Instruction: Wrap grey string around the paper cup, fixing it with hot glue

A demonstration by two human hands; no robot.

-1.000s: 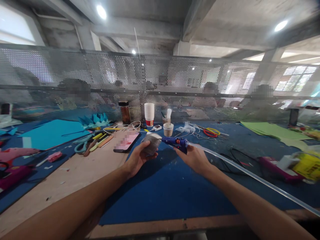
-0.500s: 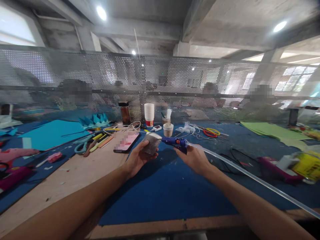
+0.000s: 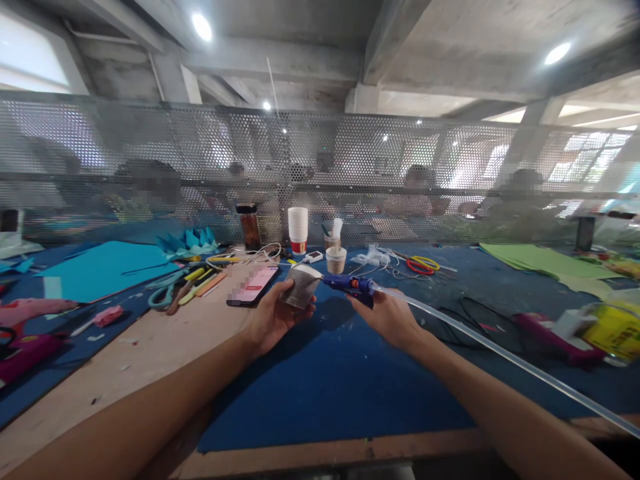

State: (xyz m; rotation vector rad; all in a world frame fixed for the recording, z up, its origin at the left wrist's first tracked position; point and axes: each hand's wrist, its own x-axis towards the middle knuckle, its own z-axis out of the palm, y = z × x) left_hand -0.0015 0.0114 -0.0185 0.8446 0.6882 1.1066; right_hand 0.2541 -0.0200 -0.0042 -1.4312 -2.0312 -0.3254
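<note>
My left hand [image 3: 273,317] is closed around a small grey cup-like piece [image 3: 301,287] with a pale rim, held tilted above the blue mat [image 3: 340,380]. A blue hot glue gun [image 3: 350,283] is gripped in my right hand [image 3: 387,317], its nozzle at the right edge of the grey piece's rim; whether the two touch I cannot tell. From the back of the gun a long clear glue stick [image 3: 480,340] runs down to the right. The inside of the grey piece is mostly hidden.
Left of my hands lie a phone [image 3: 253,287], teal-handled scissors [image 3: 163,293] and blue paper [image 3: 107,267]. Paper cups [image 3: 299,230], a brown jar [image 3: 249,228] and red-yellow scissors [image 3: 423,265] stand or lie behind. Green paper [image 3: 543,263] is at right, before a perforated screen [image 3: 320,153].
The grey piece has turned very slightly in my left hand. My right hand and the glue gun stay almost where they were.
</note>
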